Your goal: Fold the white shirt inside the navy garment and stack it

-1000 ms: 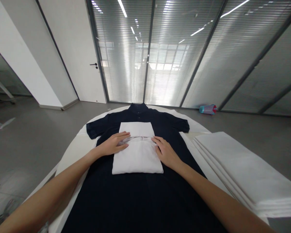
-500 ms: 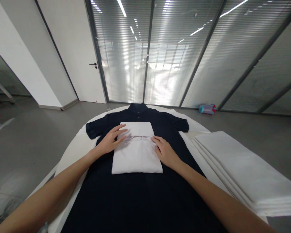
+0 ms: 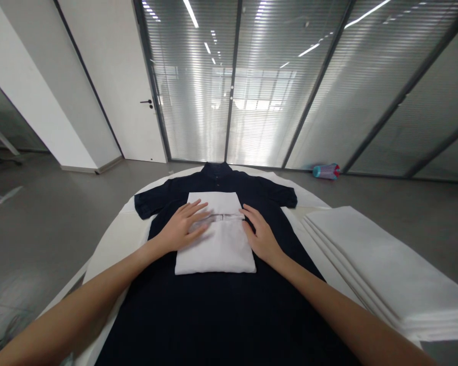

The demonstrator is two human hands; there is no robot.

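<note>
Blind-striped glass partitions [image 3: 198, 101] fill the upper half of the frame, behind a white round-edged table [image 3: 114, 239]. Across its middle lies a dark short-sleeved shirt [image 3: 221, 315], collar toward the top; at lower right rests a stack of white sheets [image 3: 389, 259]. Centrally on the shirt sits a white folded bundle [image 3: 216, 249], creased crosswise. The left hand [image 3: 183, 223] is spread over the bundle's left side; the right hand [image 3: 261, 236] has its fingers loosely parted at the right edge.

A sideways drag by either palm could, I judge, skew the bundle or ruck the shirt beneath; uneven pressure might open the crosswise crease.

Motion blurs the left fingers, so whether they press or hover is unclear. I cannot tell if the right fingertips pinch the edge. The shirt's hem is cut off at the bottom.
</note>
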